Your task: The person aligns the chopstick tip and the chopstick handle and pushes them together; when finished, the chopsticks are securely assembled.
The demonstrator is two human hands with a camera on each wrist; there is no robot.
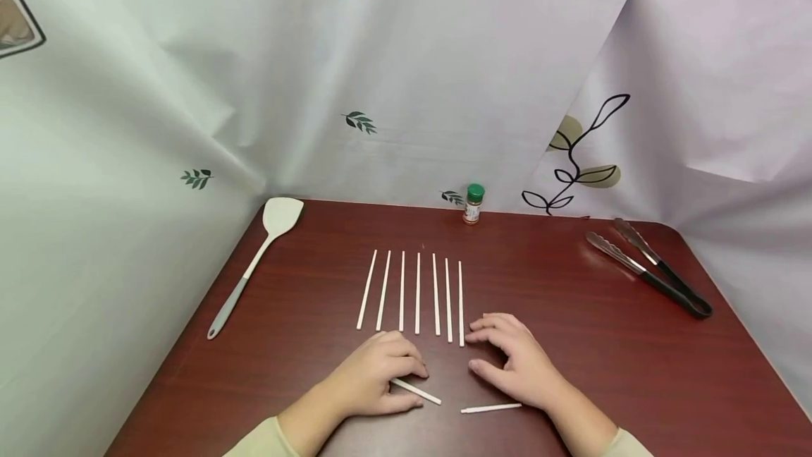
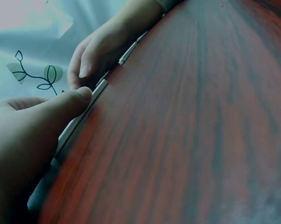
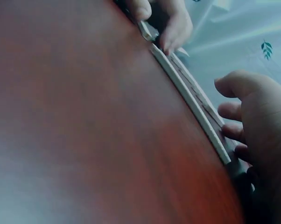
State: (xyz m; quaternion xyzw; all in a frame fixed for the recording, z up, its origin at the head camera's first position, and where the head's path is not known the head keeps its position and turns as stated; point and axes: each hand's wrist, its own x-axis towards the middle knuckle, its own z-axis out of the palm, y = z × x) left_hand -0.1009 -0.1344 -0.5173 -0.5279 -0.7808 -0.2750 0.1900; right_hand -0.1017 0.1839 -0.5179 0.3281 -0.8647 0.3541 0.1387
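Note:
Several thin white sticks (image 1: 402, 291) lie side by side in a row on the dark red table (image 1: 304, 288). Nearer the person, a separate white stick (image 1: 419, 392) slants out from under the left hand (image 1: 383, 376). This hand's thumb and bent fingers lie on either side of the stick, apart from each other in the head view; the stick's far end is hidden beneath the palm. The right hand (image 1: 517, 365) rests beside the row's right end, fingers loosely bent and thumb apart, holding nothing. Just below its thumb lies another white stick (image 3: 192, 102), partly covered in the head view.
A white spatula (image 1: 282, 216) with a grey handle lies along the left table edge. Metal tongs (image 1: 660, 270) with black handles lie at the far right. A green-capped spice jar (image 1: 472, 204) stands at the back, before a white patterned sheet (image 1: 431, 90).

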